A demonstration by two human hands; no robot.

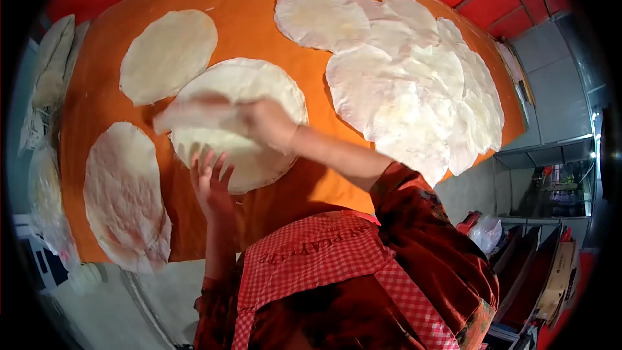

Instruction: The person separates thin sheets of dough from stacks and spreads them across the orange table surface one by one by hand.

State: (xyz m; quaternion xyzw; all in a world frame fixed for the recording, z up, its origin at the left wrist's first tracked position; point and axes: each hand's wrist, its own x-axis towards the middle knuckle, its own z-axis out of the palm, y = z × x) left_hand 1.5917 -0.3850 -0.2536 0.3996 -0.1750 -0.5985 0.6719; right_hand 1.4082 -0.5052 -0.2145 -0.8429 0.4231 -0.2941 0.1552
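Note:
My right hand (pixel 269 124) reaches across a thick round of thin dough sheets (pixel 262 165) at the middle of the table. It looks closed, and a long pale shape (pixel 197 114), smeared by motion, sticks out from it to the left; I cannot make out what that is. Palm up with fingers spread, my left hand (pixel 212 188) is at the near left edge of this round and holds nothing. Beyond it lies a single dough sheet (pixel 168 55). Another dough sheet (pixel 124 194), oval and wrinkled, rests at the left near edge.
Many overlapping dough sheets (pixel 414 78) cover the right side of the orange-covered table (pixel 259 32). Folded cloth or sacks (pixel 52 68) and plastic bags (pixel 46 188) stand along the left edge. Shelving with boxes (pixel 557 279) is at the lower right.

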